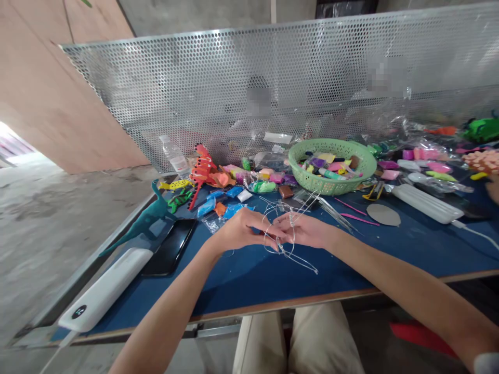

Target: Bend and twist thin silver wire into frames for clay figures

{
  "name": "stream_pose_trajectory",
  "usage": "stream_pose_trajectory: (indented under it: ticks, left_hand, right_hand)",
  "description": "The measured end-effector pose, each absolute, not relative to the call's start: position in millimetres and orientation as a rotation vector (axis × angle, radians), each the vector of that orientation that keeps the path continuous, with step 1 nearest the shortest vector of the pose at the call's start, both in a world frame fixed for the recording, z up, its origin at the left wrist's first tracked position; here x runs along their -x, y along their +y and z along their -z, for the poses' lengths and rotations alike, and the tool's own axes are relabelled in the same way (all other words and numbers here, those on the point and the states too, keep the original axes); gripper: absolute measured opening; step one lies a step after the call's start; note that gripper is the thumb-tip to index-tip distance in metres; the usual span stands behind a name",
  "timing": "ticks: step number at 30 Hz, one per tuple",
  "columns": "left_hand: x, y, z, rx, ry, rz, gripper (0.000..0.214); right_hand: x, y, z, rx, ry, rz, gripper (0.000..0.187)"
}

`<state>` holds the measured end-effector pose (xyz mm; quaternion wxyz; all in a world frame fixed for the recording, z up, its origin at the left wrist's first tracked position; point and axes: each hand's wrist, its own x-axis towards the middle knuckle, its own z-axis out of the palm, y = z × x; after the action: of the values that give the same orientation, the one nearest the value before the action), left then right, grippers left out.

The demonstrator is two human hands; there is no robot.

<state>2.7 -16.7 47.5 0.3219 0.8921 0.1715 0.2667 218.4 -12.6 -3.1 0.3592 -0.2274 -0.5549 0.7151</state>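
One wire frame (pixel 303 264) between left hand (pixel 240 231) and right hand (pixel 309 231), basket (pixel 331 187) beyond.

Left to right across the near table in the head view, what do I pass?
White power bank, black phone, left hand, right hand, both at the wire frame, grey disc, long white block.

Two patches on the perforated panel (pixel 258 102) are blurred out, a green toy (pixel 483 129) and somebody's hand (pixel 494 189) get chopped by the right edge, and the wire tangle (pixel 300 262) is too fine to tell if the right hand (pixel 312 231) actually grips it.
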Motion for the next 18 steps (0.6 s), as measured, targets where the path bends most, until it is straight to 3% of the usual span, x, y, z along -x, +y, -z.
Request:
stream_pose_trajectory:
  ticks: [4,9,18]
  left_hand:
    - [-6,-19,-43,-2.539,0.527,-0.859,0.021]
    - [-13,-16,-28,-2.77,0.588,-1.315,0.017]
    - [-34,-17,-10,-2.405,0.645,-1.786,0.009]
  right_hand:
    - [-220,-12,-4,0.506,-1.359,-2.051,0.019]
    - [-218,-8,-6,0.492,-1.25,-1.933,0.02]
    - [-206,-15,-2,0.408,-1.194,-1.565,0.022]
